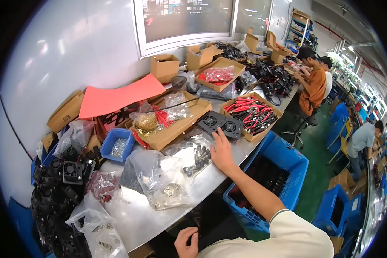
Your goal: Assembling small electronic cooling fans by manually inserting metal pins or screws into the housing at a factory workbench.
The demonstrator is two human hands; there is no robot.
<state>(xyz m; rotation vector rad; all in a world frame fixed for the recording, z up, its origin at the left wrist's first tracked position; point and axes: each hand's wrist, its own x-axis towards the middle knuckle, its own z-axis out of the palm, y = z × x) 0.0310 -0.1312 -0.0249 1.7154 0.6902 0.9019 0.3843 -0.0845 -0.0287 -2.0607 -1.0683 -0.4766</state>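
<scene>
A black panel with two round fans (220, 124) lies at the work table's right side, between two cardboard trays. My right hand (222, 151) reaches to its near edge, with fingers stretched out and the tips touching or just over it. Whether they press on it, I cannot tell. Beside that hand lies a clear bag of black parts (201, 157). My left hand (187, 243) is low in front of the table edge, its fingers loosely curled, and nothing shows in it.
A cardboard tray of red and black wires (253, 114) borders the panel. Below the table edge stands a blue crate (297, 165) with black parts. A blue bin of small metal pieces (117, 146), plastic bags and piled black fans (58, 202) lie leftward. Co-workers (314, 86) sit farther along.
</scene>
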